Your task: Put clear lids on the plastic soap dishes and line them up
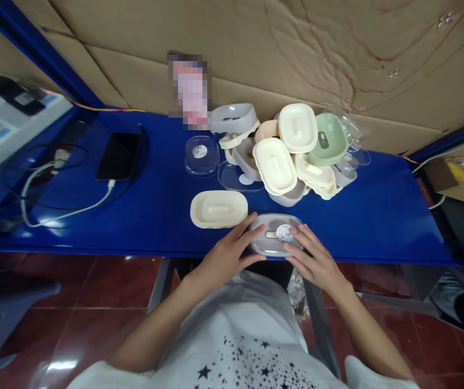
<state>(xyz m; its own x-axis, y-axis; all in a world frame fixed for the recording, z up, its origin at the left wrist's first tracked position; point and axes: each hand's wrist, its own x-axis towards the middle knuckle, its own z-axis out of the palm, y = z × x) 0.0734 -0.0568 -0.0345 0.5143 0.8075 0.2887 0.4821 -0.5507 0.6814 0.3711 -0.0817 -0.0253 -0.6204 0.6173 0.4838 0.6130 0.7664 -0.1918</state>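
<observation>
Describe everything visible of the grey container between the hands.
The grey container looks plastic, oblong with rounded ends, apparently under a glossy clear cover. A round white sticker sits right of a pale oval. It lies flat on the blue table near its front edge, left hand touching one end, right hand the other.

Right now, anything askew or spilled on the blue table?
Mildly: the green dish tilts in a jumbled heap of cream and grey pieces. The grey dish between left hand and right hand looks straight; no spill shows.
</observation>
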